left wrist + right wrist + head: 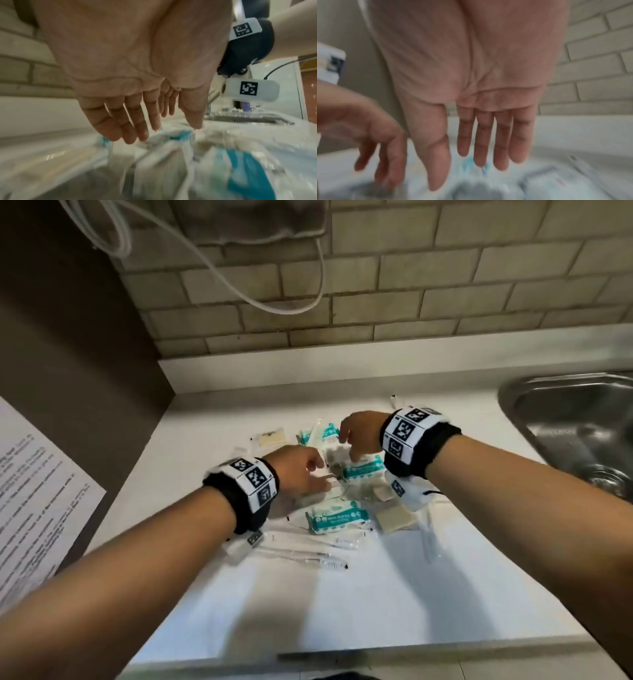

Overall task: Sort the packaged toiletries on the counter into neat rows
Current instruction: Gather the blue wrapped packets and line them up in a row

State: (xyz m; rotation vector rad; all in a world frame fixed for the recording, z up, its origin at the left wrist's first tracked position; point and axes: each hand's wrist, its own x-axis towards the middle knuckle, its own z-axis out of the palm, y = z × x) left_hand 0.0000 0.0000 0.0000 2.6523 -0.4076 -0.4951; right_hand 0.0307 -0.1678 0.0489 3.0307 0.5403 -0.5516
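A loose heap of packaged toiletries [342, 491] lies on the white counter [342, 604]: teal-and-white wipe packs [337, 517], cream soap sachets [394, 517], clear-wrapped toothbrushes [308, 549]. My left hand [305, 474] hovers over the heap's left side with straight, relaxed fingers [130, 129], holding nothing. My right hand [352, 436] hangs over the far side of the heap, fingers [488, 142] extended downward just above the blurred packs [488, 182], also holding nothing. Both wrist views are motion-blurred.
A steel sink [579, 426] sits at the right. A brick-tiled wall [376, 285] backs the counter, with a white cord [239, 278] hanging down it. A dark panel [68, 354] and a printed sheet [30, 494] stand at the left.
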